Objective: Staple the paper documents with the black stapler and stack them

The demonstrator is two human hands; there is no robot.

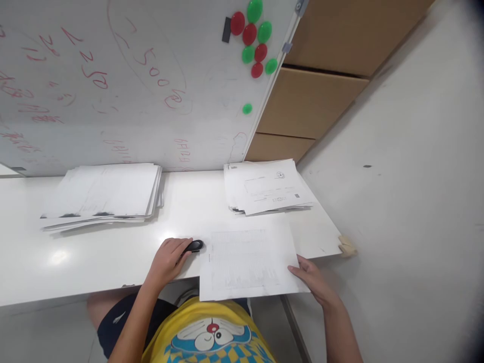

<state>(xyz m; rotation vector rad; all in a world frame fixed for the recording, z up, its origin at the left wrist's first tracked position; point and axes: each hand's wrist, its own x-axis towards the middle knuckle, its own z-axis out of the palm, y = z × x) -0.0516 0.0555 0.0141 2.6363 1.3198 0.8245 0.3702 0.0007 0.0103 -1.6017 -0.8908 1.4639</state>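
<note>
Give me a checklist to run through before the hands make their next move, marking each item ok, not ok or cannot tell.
1. Black stapler in hand: ok, the left hand grips it.
2. Printed sheet held: ok, the right hand pinches its right side.
3. Sheet wholly over the white table: not ok, it reaches past the front edge.
4. Staples loaded: cannot tell, the inside is hidden.
5. Left paper stack squared up: not ok, its edges are staggered.
</note>
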